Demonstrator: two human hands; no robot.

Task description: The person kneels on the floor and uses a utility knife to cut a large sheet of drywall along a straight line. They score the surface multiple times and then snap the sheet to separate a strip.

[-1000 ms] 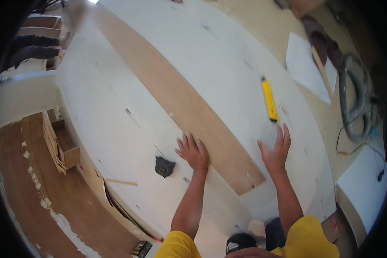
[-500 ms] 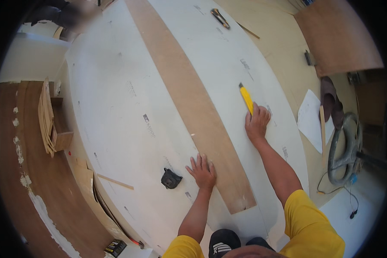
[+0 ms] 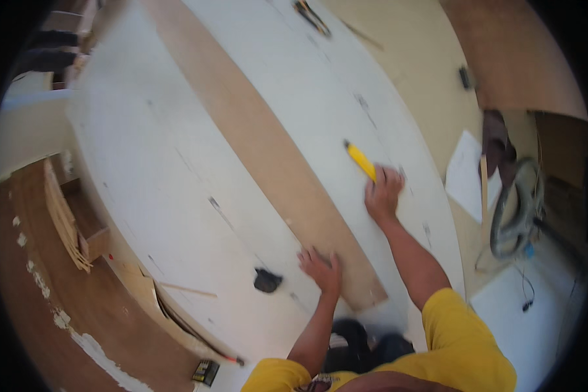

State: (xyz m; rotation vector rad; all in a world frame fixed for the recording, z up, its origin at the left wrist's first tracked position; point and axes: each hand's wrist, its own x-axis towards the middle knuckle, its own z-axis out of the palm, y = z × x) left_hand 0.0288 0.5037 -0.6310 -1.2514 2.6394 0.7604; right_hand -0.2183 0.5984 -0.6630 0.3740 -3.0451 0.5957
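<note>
A long brown wooden strip [image 3: 258, 134] lies lengthwise on a large white sheet [image 3: 157, 163]. My left hand [image 3: 323, 270] rests flat with fingers spread at the strip's left edge, close to its near end. To the right of the strip, my right hand [image 3: 383, 193] is closed around a yellow utility knife [image 3: 361, 161], whose tip points away and to the left, over the white sheet. A black tape measure [image 3: 266, 281] lies on the sheet left of my left hand. Another utility knife [image 3: 311, 18] lies at the far end.
At right are a white paper [image 3: 462, 176], a thin wooden stick [image 3: 484, 189], a dark cloth [image 3: 496, 137] and a grey steering-wheel-shaped object [image 3: 519, 209]. Thin wooden slats [image 3: 64, 215] stand at left. A small black box [image 3: 205, 372] sits at lower left. Someone's dark-clothed legs [image 3: 49, 52] show at far left.
The whole view has turned and shifted a little, with some blur. My left hand sits slightly nearer the strip's near end. My right hand still grips the knife beside the strip.
</note>
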